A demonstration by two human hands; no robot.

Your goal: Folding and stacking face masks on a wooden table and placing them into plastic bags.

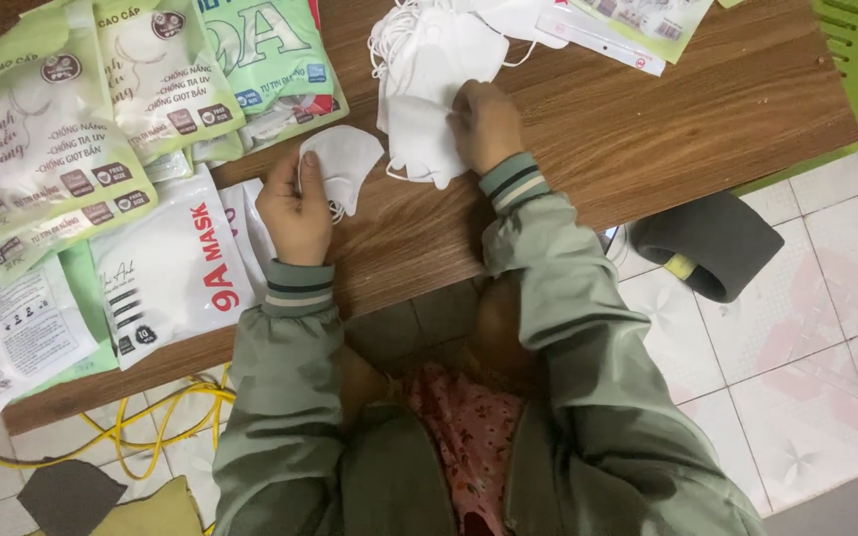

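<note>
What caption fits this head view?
Left hand holds a white mask; right hand rests on a mask pile.

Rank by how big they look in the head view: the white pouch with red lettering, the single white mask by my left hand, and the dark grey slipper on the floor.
1. white pouch, largest.
2. dark grey slipper, though it lies lower, on the floor, so farther from the camera.
3. single white mask, smallest.

Green mask packets [47, 149], yellow cable [151, 427], dark slipper [712, 243] on tiles.
</note>
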